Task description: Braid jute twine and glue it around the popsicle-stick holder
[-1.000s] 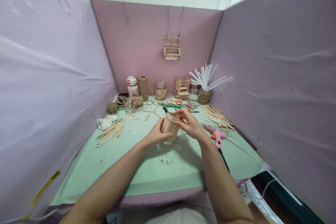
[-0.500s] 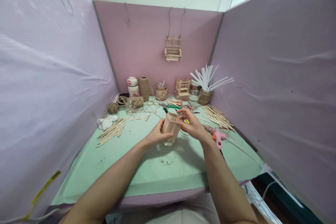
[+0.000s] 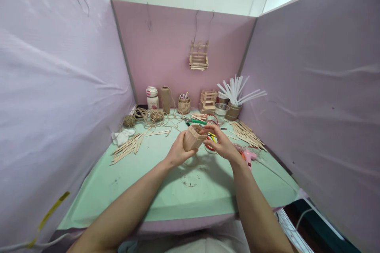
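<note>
A small cup [image 3: 192, 137] clad in wooden craft sticks is held above the green table top [image 3: 166, 182], tilted with its open mouth toward the far right. My left hand [image 3: 177, 151] wraps round its lower side from the left. My right hand [image 3: 220, 141] pinches its rim on the right with thumb and fingers. Red and yellow scissors handles [image 3: 211, 139] lie on the table just behind my right hand.
A pink glue gun [image 3: 248, 155] lies right of my right wrist. Loose craft sticks lie in piles at the left [image 3: 127, 148] and right [image 3: 247, 133]. Twine balls [image 3: 154, 115], jars, a stick crate [image 3: 208, 101] and a pot of white sticks [image 3: 233, 110] line the back wall.
The stick-clad cup has been lifted off the table and tipped over to the right; both hands rose slightly with it.
</note>
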Demonstrator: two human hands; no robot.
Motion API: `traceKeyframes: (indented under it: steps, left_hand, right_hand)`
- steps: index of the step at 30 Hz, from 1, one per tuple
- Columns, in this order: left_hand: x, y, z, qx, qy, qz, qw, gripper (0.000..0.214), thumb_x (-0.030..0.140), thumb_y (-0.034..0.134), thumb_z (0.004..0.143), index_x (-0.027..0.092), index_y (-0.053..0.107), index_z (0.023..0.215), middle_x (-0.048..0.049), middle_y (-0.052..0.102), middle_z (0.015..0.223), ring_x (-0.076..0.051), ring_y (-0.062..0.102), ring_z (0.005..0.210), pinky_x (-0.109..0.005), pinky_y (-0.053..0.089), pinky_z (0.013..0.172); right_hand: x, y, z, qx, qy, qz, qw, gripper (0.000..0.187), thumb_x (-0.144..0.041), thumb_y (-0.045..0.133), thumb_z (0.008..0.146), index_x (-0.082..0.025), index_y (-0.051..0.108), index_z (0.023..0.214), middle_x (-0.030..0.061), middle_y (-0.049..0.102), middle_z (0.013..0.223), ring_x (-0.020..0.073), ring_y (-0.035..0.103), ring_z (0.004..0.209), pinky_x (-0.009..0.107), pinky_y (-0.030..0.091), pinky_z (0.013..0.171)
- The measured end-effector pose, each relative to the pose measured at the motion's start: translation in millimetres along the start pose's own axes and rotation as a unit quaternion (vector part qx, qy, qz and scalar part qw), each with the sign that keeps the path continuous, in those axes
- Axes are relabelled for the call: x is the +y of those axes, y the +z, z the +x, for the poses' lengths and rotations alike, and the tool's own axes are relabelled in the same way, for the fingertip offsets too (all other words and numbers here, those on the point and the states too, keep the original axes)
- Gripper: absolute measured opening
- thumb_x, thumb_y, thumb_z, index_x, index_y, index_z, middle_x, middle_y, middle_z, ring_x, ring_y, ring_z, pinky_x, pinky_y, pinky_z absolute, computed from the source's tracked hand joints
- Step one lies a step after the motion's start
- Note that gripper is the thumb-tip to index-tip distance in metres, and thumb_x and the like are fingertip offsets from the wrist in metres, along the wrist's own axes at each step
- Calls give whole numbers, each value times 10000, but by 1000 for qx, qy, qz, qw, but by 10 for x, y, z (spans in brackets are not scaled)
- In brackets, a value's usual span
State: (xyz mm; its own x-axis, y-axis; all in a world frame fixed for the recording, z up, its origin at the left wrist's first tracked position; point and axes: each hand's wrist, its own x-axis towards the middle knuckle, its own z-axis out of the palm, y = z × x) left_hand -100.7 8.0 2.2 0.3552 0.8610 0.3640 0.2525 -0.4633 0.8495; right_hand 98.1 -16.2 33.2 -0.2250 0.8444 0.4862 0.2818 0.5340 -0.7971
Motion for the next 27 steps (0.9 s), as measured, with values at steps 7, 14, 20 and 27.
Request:
traceKeyframes:
  steps: [7, 14, 20, 27]
  left_hand:
    - [-82, 13, 20, -84, -53, -139, 985, 742, 357, 722, 658, 174, 351, 1274, -135, 463, 1312, -288, 481, 1189, -395, 428, 941]
    - [-127, 69, 28, -53, -82, -137, 986, 878, 346, 820, 529, 180, 358, 1257, -146, 494, 1269, -301, 505, 1154, -417, 435, 925]
    - [-140, 76, 37, -34, -127, -158, 979, 839, 314, 829, 516, 196, 405, 1230, -117, 568, 1167, -287, 570, 1051, -418, 473, 861]
    - [-47, -18, 37, -65, -135, -285, 947, 798, 374, 808, 586, 191, 433, 1266, -149, 559, 1232, -281, 561, 1105, -422, 466, 899]
  right_hand:
    - [-13, 35, 36, 41, 6, -61, 997, 382, -285, 643, 773, -227, 514, 1128, 47, 634, 970, 220, 568, 1010, 405, 402, 929]
    - [17, 257, 52, 118, 8, -139, 983, 363, -280, 648, 751, -244, 545, 1098, 30, 637, 882, 233, 551, 943, 432, 373, 924]
    - [-49, 375, 47, 127, 7, -158, 979, 409, -299, 672, 733, -249, 538, 1116, 58, 628, 1015, 252, 527, 1001, 453, 371, 936]
    - [-51, 304, -105, 166, 9, -91, 982, 579, -400, 696, 721, -225, 461, 1220, 110, 492, 1271, 254, 478, 1141, 443, 391, 976]
